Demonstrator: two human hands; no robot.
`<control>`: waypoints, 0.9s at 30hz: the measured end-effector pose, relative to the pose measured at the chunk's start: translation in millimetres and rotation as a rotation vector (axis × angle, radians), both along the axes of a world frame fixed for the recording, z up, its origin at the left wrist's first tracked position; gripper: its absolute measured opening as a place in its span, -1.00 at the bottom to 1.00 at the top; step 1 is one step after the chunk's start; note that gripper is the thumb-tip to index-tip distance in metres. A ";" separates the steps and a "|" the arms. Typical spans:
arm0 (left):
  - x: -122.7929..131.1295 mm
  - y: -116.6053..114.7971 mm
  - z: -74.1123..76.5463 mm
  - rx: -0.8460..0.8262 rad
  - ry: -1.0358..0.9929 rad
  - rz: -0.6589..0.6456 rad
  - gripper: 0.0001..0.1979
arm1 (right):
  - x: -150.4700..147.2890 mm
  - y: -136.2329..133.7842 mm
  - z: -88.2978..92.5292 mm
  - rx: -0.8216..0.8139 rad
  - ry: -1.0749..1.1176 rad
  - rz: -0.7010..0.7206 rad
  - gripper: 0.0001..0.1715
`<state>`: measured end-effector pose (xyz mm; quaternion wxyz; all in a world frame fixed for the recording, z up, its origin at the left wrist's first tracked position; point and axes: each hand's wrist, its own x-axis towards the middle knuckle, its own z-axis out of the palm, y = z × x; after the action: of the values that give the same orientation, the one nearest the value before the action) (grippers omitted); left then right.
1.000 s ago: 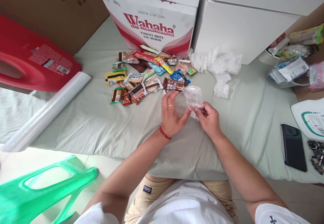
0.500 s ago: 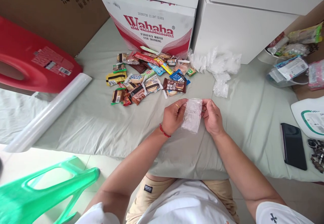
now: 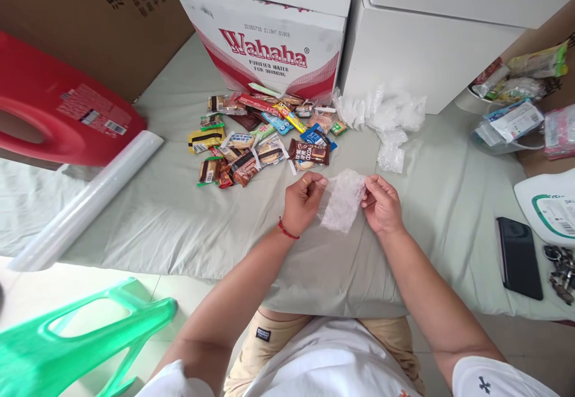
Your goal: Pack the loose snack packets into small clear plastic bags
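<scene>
A small bubble wrap bag [image 3: 344,202], clear and wrinkled, hangs between my two hands above the cloth-covered table. My left hand [image 3: 305,202] pinches its upper left corner between thumb and fingers. At its upper right edge, my right hand [image 3: 381,202] grips the plastic the same way. Just beyond the hands lies a pile of wrapped snacks, with a brown cocoa biscuit packet [image 3: 309,151] nearest. Behind and to the right, more crumpled bubble wrap bags [image 3: 395,109] are heaped together.
A white and red water carton [image 3: 274,44] and a white box [image 3: 426,49] stand at the back. On the left are a red jug [image 3: 58,97] and a plastic film roll [image 3: 90,199]. A phone [image 3: 520,258] and keys [image 3: 562,271] lie right; a green stool [image 3: 90,331] stands below left.
My hands have moved slightly apart, the left one leftward and the right one rightward. The bubble wrap bag is now spread wider and tilted between them.
</scene>
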<state>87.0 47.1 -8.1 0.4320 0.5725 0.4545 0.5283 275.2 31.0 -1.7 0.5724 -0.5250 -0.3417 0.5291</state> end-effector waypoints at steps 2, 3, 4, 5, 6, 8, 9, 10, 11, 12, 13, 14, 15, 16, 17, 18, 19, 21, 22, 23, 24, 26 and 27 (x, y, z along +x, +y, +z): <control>0.2 3.8 0.0 -0.081 -0.174 0.011 -0.64 | 2.1 1.4 2.5 -0.035 0.058 -0.007 -0.54; 0.3 5.7 0.2 -0.132 -0.274 0.009 -0.59 | 2.7 1.8 3.3 -0.043 0.072 -0.002 -0.53; 0.3 7.5 0.5 -0.189 -0.373 0.002 -0.56 | 2.8 1.8 3.7 -0.048 0.078 0.010 -0.53; 0.2 8.8 1.0 -0.248 -0.458 -0.012 -0.53 | 2.4 1.7 3.5 -0.050 0.077 0.025 -0.52; 0.0 9.8 1.8 -0.305 -0.522 -0.032 -0.50 | 1.6 1.4 2.7 -0.052 0.067 0.038 -0.51; -0.7 10.4 4.0 -0.392 -0.590 -0.073 -0.47 | -0.5 0.4 -0.6 -0.035 0.012 0.032 -0.52; -1.0 10.4 5.2 -0.416 -0.605 -0.089 -0.47 | -1.6 -0.2 -2.8 -0.014 -0.035 0.008 -0.54; -1.4 10.3 6.4 -0.430 -0.617 -0.100 -0.46 | -2.3 -0.9 -5.1 0.017 -0.088 -0.025 -0.56; -1.7 10.3 7.4 -0.436 -0.629 -0.102 -0.46 | -2.7 -1.6 -7.3 0.051 -0.142 -0.061 -0.57; -1.9 10.5 8.3 -0.437 -0.642 -0.096 -0.46 | -2.6 -2.4 -9.2 0.083 -0.186 -0.090 -0.58; -2.1 10.9 8.8 -0.436 -0.656 -0.086 -0.47 | -2.4 -3.1 -10.6 0.107 -0.219 -0.102 -0.60; -2.2 11.6 9.2 -0.436 -0.668 -0.075 -0.47 | -1.9 -3.9 -11.5 0.119 -0.242 -0.094 -0.61; -2.2 12.2 9.3 -0.435 -0.678 -0.066 -0.46 | -1.6 -4.7 -12.0 0.123 -0.262 -0.065 -0.62; -2.2 12.9 9.2 -0.434 -0.687 -0.059 -0.46 | -1.5 -5.5 -12.1 0.123 -0.283 -0.021 -0.62; -2.2 13.4 9.1 -0.436 -0.693 -0.057 -0.45 | -1.8 -6.3 -11.8 0.122 -0.313 0.031 -0.62; -2.1 13.5 8.9 -0.441 -0.696 -0.059 -0.44 | -2.4 -7.0 -11.4 0.125 -0.352 0.079 -0.61; -1.9 13.4 8.7 -0.449 -0.696 -0.064 -0.44 | -3.4 -7.6 -10.7 0.130 -0.395 0.119 -0.60; -1.2 12.0 8.1 -0.472 -0.693 -0.086 -0.44 | -5.7 -8.2 -9.2 0.149 -0.478 0.163 -0.61; -0.7 10.8 7.6 -0.484 -0.692 -0.106 -0.45 | -6.7 -8.2 -8.4 0.156 -0.510 0.171 -0.62; -0.1 9.5 7.0 -0.495 -0.693 -0.131 -0.45 | -7.6 -8.1 -7.8 0.161 -0.533 0.175 -0.62; 0.6 8.2 6.3 -0.504 -0.696 -0.162 -0.45 | -8.2 -7.8 -7.2 0.164 -0.546 0.179 -0.62; 2.0 5.9 4.5 -0.516 -0.699 -0.226 -0.44 | -8.6 -7.2 -6.5 0.166 -0.546 0.188 -0.61; 2.7 5.2 3.6 -0.518 -0.700 -0.253 -0.43 | -8.6 -7.0 -6.4 0.166 -0.535 0.190 -0.61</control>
<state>89.7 52.2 -4.5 0.7496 0.2836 0.3249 0.5020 266.6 24.0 -8.1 0.4507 -0.5628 -0.5703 0.3935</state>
